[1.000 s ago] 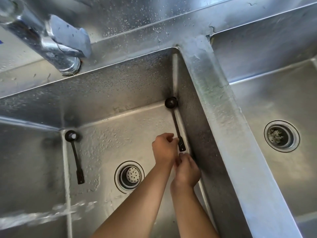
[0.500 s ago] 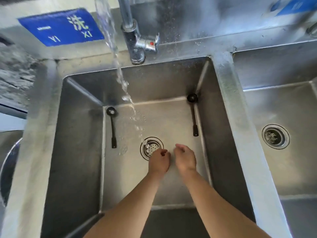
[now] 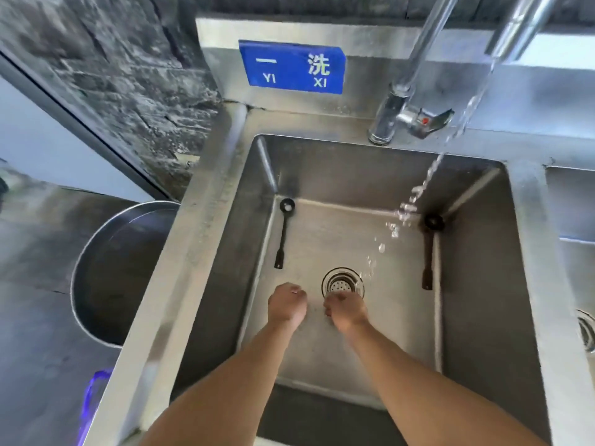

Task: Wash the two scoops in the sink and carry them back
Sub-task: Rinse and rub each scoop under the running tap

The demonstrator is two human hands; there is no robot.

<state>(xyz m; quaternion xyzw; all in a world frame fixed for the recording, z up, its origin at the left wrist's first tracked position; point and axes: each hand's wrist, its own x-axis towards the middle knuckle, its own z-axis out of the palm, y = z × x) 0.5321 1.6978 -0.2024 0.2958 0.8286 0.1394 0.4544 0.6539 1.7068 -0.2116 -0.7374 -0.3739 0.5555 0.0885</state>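
Two long-handled black scoops lie on the floor of the steel sink (image 3: 476, 284). The left scoop (image 3: 282, 235) rests along the left wall, bowl at the far corner. The right scoop (image 3: 429, 252) lies along the right wall, bowl in the far right corner. My left hand (image 3: 287, 304) and my right hand (image 3: 346, 309) hang low over the sink floor near the drain (image 3: 342, 282), both with fingers curled and holding nothing. Neither hand touches a scoop. Water streams from the faucet (image 3: 406, 101) down between the drain and the right scoop.
A second basin (image 3: 576, 220) lies to the right past the steel divider. A large round metal pot (image 3: 116, 272) stands on the floor left of the sink. A blue sign (image 3: 293, 66) is on the backsplash. Something blue-purple (image 3: 93, 400) shows at the lower left.
My right hand let go of the right scoop's handle and both hands drew back toward the drain and moved apart. The view pulled back and swung left.
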